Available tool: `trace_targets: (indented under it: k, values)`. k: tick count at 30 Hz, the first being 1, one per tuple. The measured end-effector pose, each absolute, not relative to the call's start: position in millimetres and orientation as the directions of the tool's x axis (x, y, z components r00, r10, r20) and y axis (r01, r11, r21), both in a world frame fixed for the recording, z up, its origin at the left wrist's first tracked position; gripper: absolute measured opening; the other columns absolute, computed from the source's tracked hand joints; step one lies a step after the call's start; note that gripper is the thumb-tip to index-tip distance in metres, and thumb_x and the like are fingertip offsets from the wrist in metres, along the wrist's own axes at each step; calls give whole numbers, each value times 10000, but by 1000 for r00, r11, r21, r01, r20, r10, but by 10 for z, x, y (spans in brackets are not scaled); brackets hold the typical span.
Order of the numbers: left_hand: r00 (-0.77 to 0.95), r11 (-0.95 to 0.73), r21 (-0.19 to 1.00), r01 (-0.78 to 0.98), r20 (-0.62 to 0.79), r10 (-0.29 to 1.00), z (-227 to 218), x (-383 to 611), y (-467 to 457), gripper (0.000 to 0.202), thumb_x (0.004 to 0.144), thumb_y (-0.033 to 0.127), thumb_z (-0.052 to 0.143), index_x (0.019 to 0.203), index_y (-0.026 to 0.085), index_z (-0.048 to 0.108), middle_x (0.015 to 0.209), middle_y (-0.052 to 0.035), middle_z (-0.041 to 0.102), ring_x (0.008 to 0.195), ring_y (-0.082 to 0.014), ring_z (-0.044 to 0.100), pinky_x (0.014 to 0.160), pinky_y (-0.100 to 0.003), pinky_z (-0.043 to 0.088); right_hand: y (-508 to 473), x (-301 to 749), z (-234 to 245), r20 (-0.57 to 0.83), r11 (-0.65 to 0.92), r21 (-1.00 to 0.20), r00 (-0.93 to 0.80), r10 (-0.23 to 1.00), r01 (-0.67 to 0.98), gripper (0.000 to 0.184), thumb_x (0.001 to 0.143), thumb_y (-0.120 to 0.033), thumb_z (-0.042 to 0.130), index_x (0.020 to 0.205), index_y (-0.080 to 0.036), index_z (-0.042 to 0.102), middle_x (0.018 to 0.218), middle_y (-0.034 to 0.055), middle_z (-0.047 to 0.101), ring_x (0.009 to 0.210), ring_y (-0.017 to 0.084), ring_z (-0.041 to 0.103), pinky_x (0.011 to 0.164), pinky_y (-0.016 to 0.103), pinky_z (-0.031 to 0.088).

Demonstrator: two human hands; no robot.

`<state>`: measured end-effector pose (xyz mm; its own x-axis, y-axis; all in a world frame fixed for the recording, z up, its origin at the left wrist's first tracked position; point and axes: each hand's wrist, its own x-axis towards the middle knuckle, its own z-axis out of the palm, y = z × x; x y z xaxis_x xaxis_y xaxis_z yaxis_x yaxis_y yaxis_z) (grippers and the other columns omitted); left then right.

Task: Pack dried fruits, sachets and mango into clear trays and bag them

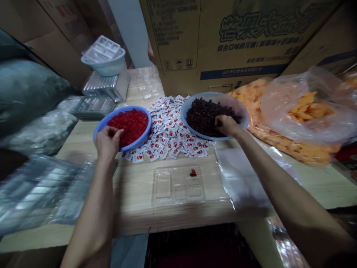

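Note:
My left hand (107,141) is at the near left rim of a blue basin (143,139) heaped with small red gummy-like pieces (131,124). Its thumb and fingers are drawn together over the pieces; anything between them is hidden. Inside a pale blue basin (243,111) of dark, glossy bean-shaped pieces (208,111), my right hand (227,125) has its fingers closed at the surface, and their tips are partly hidden. Between my forearms lies a clear plastic compartment tray (178,186). One red and one dark piece (193,173) sit in its upper right compartment.
Small printed sachets (173,137) are piled between the basins. Clear plastic bags (240,175) lie right of the tray. Orange pieces fill a large bag (295,111) at right. Stacked clear trays (103,87) stand at back left, more (55,190) at front left. A big carton (212,44) blocks the back.

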<state>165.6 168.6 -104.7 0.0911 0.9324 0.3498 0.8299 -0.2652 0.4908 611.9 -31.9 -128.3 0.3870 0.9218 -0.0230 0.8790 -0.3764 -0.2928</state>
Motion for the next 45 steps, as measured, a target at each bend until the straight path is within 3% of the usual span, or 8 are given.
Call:
trace_targets:
  k: [3,7,12,17,22,27,34,45]
  values:
    - [112,-402,658,637,437,893,-952,1840,1115,266,867,435,617,934,188,691,863,-19,685,786,-189,622,820,-339,509,-321,6116,-1309,-6,-368,-318,386,922,874,238,764,-49,601,945,-152,717,884,61,728,806,169,645,733,232,459]
    - [613,-542,785,300,277,740,-1062,2281,-17,155,934,329,596,935,232,717,928,-34,708,878,-182,650,816,-312,523,-281,6082,-1362,-25,-399,-340,416,909,852,358,680,-7,663,994,-169,722,885,68,719,806,193,653,767,266,474]
    - [758,-632,722,281,237,607,-1586,2604,-885,124,968,228,553,1018,212,665,940,-56,682,866,-178,635,786,-322,532,-397,6096,-1347,157,-378,-526,523,838,762,281,752,-68,631,1003,-164,714,797,49,696,730,193,639,725,296,499]
    - [751,-751,580,314,332,571,-1678,2586,-966,133,954,229,578,926,197,704,921,-78,657,913,-208,581,812,-356,516,-952,5795,-1156,350,-26,-836,568,745,549,131,805,-209,661,921,-171,710,774,30,684,695,169,610,671,290,485]
    - [584,-744,544,388,480,655,-1250,2234,-378,137,959,243,563,980,195,690,1004,-75,654,987,-200,588,890,-350,487,-1576,4799,-1162,239,52,-871,329,914,489,121,906,-245,629,990,-208,708,919,36,717,808,175,619,726,301,463]
    - [293,-467,345,814,451,843,-928,1777,1051,347,913,290,621,1214,117,613,1215,-129,619,1195,-251,485,1095,-451,333,-1708,4159,-1526,224,136,-707,37,974,694,76,910,-134,637,866,-186,670,891,50,695,898,215,599,829,363,432]
    - [402,-406,331,852,85,912,-1120,1711,2039,201,721,294,779,693,153,639,637,-29,627,682,-198,574,772,-336,484,-1698,4151,-1658,289,214,-564,-52,956,797,144,957,-183,612,1032,-225,727,995,62,705,981,247,591,832,401,408]
    - [664,-746,384,545,346,663,-1073,2015,1877,260,865,245,525,1108,197,604,1170,-87,632,1132,-233,571,1063,-402,411,-1829,4276,-1319,375,192,-716,138,917,671,158,982,-215,559,1082,-245,678,965,54,685,920,197,652,781,314,531]
